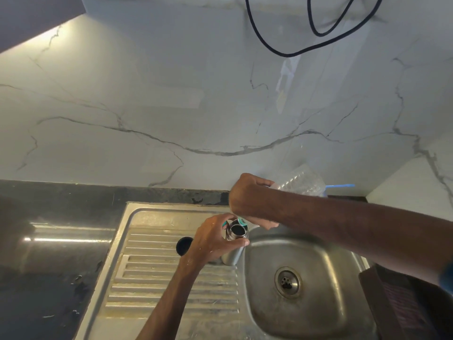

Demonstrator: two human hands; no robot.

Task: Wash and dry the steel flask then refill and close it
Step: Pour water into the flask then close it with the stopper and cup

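Far left: dark tabletop (49, 266), glossy, with some specks on it. Next to it, a ribbed steel drainboard (152, 278). On the drainboard lies a dark round piece (184, 245), judged to be the flask's cap; it is off the flask and just beside the left hand.

Left hand (213, 239): its fingers (241, 242) are curled round the neck of the flask (232, 235), steadying it. The flask stands upright at the inner edge of the drainboard, at the rim of the basin (318, 278), with its mouth open and dark inside.

Right hand (247, 200): its fingers (262, 180) are wrapped round a clear plastic bottle (301, 184). The bottle is tipped neck-down, with its mouth right at the flask's mouth. Whether water is flowing cannot be told.

Right of the basin, a dark cloth (402, 305) lies at the frame edge.

Assessment: the refill step is in hand. Washing and drying are taken as complete, though the frame cannot confirm a dry surface. The fill level is hidden. Outstanding: finish pouring, set the bottle down, fit and tighten the cap.
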